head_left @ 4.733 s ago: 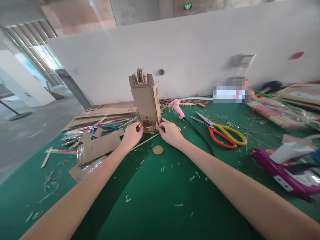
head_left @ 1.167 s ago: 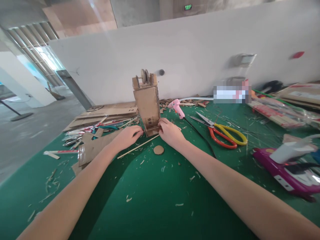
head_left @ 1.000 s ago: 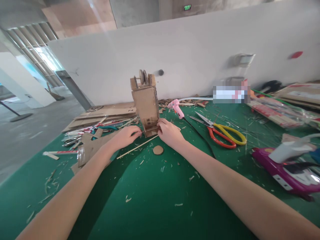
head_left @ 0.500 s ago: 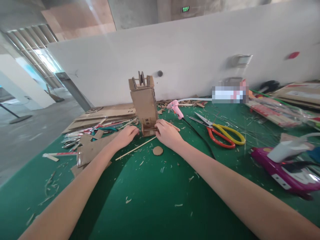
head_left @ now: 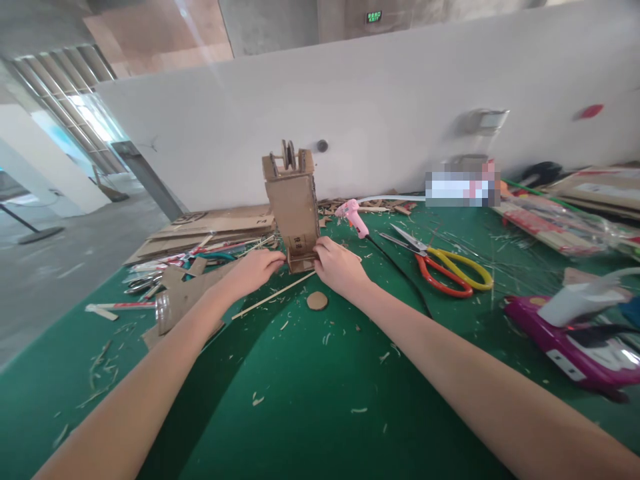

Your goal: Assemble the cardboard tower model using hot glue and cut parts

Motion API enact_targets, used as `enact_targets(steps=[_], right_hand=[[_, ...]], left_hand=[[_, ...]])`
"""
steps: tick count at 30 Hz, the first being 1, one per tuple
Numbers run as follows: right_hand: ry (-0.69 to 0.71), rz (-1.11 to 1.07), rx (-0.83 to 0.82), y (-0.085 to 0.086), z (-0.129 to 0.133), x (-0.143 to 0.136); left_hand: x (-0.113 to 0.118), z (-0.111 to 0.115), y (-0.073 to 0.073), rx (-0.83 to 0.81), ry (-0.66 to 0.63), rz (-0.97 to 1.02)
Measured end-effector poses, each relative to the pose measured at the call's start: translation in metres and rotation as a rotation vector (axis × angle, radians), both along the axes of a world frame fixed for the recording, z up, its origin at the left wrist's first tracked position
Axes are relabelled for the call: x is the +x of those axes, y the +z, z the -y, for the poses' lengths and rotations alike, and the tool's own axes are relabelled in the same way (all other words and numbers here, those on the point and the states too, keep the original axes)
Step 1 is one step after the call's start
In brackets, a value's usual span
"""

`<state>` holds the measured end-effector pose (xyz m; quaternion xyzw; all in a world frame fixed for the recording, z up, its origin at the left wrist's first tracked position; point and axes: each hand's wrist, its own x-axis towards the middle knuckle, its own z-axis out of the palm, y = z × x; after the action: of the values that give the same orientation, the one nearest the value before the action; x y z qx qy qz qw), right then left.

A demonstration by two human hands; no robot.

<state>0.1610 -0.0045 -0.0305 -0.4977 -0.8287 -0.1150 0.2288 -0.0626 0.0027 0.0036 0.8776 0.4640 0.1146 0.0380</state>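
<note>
A cardboard tower (head_left: 293, 207) stands upright on the green table, with an axle and a small cardboard pulley wheel (head_left: 289, 155) at its top. Its open box-like base (head_left: 302, 263) is between my two hands. My left hand (head_left: 256, 272) has its fingers together, the tips pinched at the base's left edge. At the right front corner, my right hand (head_left: 341, 268) is closed on the base, its fingertips partly hidden. In front of the tower lie a thin wooden stick (head_left: 273, 295) and a round cardboard disc (head_left: 317, 301).
A pink glue gun (head_left: 354, 217) with a black cable sits to the right, near large scissors (head_left: 440, 263). Farther right is a purple power strip (head_left: 565, 340). Cardboard sheets (head_left: 210, 227) and scraps lie left. A white partition (head_left: 240, 133) rises behind.
My left hand has moved slightly right, and its fingertips now reach the tower's base. The right hand stays at the right corner. The whole view has shifted a little.
</note>
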Motion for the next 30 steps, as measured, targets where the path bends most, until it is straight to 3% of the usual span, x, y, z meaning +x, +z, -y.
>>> enact_targets(steps=[5, 10, 18, 23, 30], right_hand=[[0.0, -0.006, 0.015, -0.001, 0.0, 0.0], [0.011, -0.006, 0.0, 0.001, 0.001, -0.001], [0.142, 0.02, 0.033, -0.006, -0.008, 0.0], [0.094, 0.028, 0.023, -0.004, -0.003, 0.0], [0.011, 0.058, 0.014, 0.001, 0.004, -0.001]], left_hand=[[0.0, 0.005, 0.009, -0.15, 0.029, 0.045], [-0.004, 0.007, 0.01, -0.198, 0.048, 0.036], [0.008, 0.009, -0.005, -0.012, 0.067, 0.042], [0.01, 0.009, -0.011, 0.027, 0.052, 0.036], [0.001, 0.007, -0.005, -0.012, 0.029, 0.013]])
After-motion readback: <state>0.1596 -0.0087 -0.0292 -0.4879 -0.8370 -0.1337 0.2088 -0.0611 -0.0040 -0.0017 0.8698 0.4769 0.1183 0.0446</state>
